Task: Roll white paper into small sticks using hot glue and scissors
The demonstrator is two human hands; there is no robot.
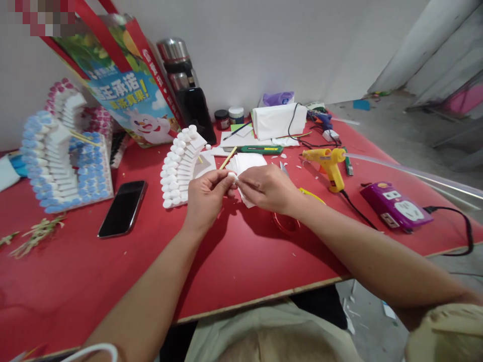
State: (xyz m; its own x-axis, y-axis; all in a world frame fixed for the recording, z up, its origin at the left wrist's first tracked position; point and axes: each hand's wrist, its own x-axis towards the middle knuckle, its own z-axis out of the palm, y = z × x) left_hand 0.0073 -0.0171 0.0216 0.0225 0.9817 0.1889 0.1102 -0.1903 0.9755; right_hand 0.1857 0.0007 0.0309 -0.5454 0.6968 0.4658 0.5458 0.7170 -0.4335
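Observation:
Over the middle of the red table, my left hand (207, 196) and my right hand (268, 188) meet fingertip to fingertip. Both are pinched on one small white piece (233, 175), too small to tell its kind. Just left of my left hand stands a curved fan-like form (176, 168) with rows of white rounded tips. A stack of white paper slips (247, 160) lies right behind my fingers. Scissors with a red handle (286, 224) lie partly hidden under my right forearm. A green utility knife (261, 150) lies beyond the paper.
At right are a yellow glue gun (327, 163) with a long clear stick and a purple power socket (396, 205) with cords. A phone (123, 208) lies at left, near blue-tipped forms (53, 166). Behind stand a shopping bag (130, 85), a thermos (174, 53) and paint jars (236, 115).

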